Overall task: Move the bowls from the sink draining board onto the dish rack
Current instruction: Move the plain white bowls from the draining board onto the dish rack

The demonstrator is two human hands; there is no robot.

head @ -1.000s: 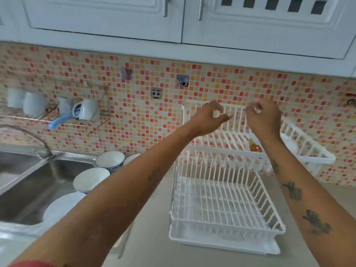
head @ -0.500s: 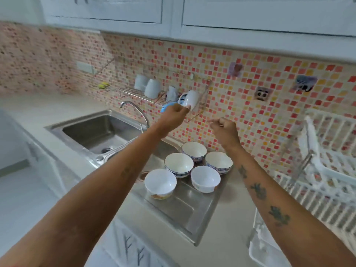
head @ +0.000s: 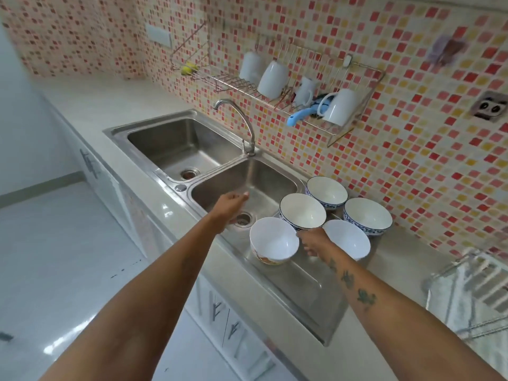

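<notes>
1. Stainless steel draining board [head: 299, 281] carries five bowls, just right of the sink's near basin [head: 247, 185]; I take that basin as my landmark.
2. Nearest the basin stands a plain white bowl [head: 273, 242] with a patterned base, at the board's front left.
3. Behind it sits a blue-rimmed bowl [head: 302, 211], and farther back, close to the tiled wall, a second blue-patterned bowl [head: 326, 192].
4. Farther from the basin, a third blue-patterned bowl [head: 367, 217] stands at the back and another plain white bowl [head: 347, 239] in front of it.
5. My left hand [head: 229, 206] hangs over the basin above the drain, fingers loosely curled and holding nothing.
6. My right hand [head: 313, 240] reaches in between the two white bowls, its fingertips at the rim of the front-left one; I cannot tell whether it grips that rim.
7. Far right of the basin, at the frame edge, the white dish rack [head: 478, 295] stands on the table [head: 398, 339], blurred.
8. Above the basin, a wall rack [head: 277, 86] holds white mugs.
</notes>
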